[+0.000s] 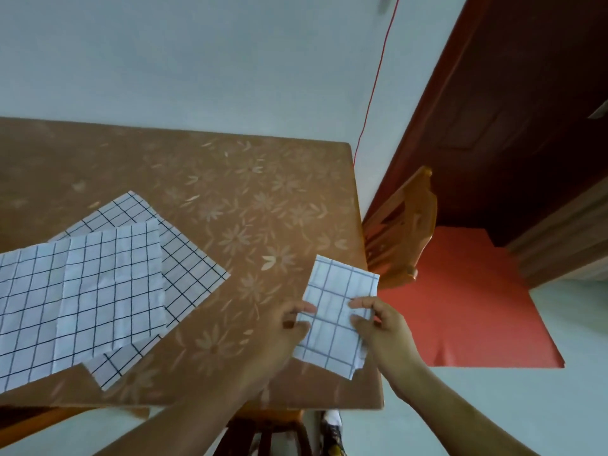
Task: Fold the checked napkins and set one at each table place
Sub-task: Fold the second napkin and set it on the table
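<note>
A small folded checked napkin [335, 304] lies near the right edge of the brown flowered table [250, 199]. My left hand [289, 327] pinches its left edge between thumb and fingers. My right hand [378, 324] pinches its right side, with the index finger on top of the cloth. Two larger unfolded checked napkins lie overlapped at the left: the upper one [75, 297] covers part of the lower one [184, 258].
An orange wooden chair [401, 232] stands against the table's right side. Beyond it are a dark red door [513, 110] and a red mat [467, 307] on the pale floor. A stool [263, 432] shows under the near table edge.
</note>
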